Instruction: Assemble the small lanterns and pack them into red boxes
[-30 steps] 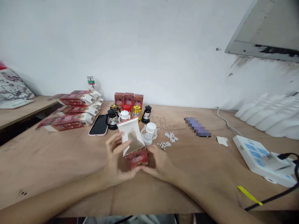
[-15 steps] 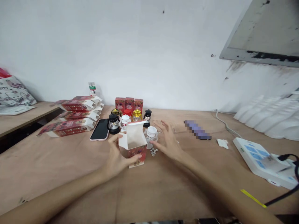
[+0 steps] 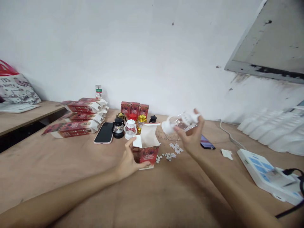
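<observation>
My left hand (image 3: 129,163) is closed around the left side of a red printed box (image 3: 148,154), which stands on the table with its white top flaps raised. In my right hand (image 3: 192,136) a small white lantern (image 3: 181,122) with a clear middle is held tilted almost sideways, in the air to the right of the box. Behind the box stand several other small lanterns, among them a white one (image 3: 130,129), a black one (image 3: 118,128) and a gold one (image 3: 142,122). Small round pieces (image 3: 168,157) and flat white pieces (image 3: 176,148) lie to the box's right.
Flattened red cartons (image 3: 73,128) are stacked at the left, near a phone (image 3: 104,133). Three closed red boxes (image 3: 134,108) stand by the wall. Bent wires (image 3: 167,136), another phone (image 3: 207,143), a white scrap (image 3: 227,154) and a power strip (image 3: 266,172) are at the right.
My right hand has let go of the box, taken the white lantern from the table and lifted it up to the right, tilting it. My left hand stays on the box, now set upright.
</observation>
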The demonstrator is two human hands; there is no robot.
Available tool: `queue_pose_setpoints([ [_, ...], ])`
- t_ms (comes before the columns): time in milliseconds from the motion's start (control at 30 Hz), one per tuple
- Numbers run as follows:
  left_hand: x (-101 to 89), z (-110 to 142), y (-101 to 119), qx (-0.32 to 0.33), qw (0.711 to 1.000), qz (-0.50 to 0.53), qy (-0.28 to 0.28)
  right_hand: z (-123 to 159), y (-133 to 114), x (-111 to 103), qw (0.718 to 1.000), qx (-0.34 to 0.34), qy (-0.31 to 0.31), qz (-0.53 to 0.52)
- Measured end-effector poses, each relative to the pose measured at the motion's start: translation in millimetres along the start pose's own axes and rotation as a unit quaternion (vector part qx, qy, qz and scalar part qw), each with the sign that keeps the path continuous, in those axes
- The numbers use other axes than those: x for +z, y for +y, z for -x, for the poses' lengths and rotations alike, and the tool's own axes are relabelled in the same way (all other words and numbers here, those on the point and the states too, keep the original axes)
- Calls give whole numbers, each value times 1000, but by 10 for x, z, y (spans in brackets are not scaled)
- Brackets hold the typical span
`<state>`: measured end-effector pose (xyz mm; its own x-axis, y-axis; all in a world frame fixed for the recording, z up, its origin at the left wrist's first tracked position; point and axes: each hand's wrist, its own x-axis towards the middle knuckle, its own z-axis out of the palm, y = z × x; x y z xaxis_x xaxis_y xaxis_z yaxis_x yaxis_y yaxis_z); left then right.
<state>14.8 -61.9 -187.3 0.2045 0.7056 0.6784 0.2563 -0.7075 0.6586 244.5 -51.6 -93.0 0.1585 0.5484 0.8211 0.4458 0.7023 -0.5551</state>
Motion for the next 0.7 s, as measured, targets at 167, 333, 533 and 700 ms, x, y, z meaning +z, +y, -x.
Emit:
queue_pose_setpoints([
  [167, 93, -82, -27, -18, 999, -15, -30, -403, -640, 30, 994, 6, -79, -77],
  [333, 109, -125, -44, -1, 998, -30, -51, -206, -859, 338, 944, 100, -241, -202],
  [533, 77, -101, -5, 12, 999, -33, -27, -217, -656, 286, 874, 143, -349, -306],
  [700, 78, -73, -8, -26, 999, -22, -2, -414, -484, 153, 896, 138, -346, -241],
])
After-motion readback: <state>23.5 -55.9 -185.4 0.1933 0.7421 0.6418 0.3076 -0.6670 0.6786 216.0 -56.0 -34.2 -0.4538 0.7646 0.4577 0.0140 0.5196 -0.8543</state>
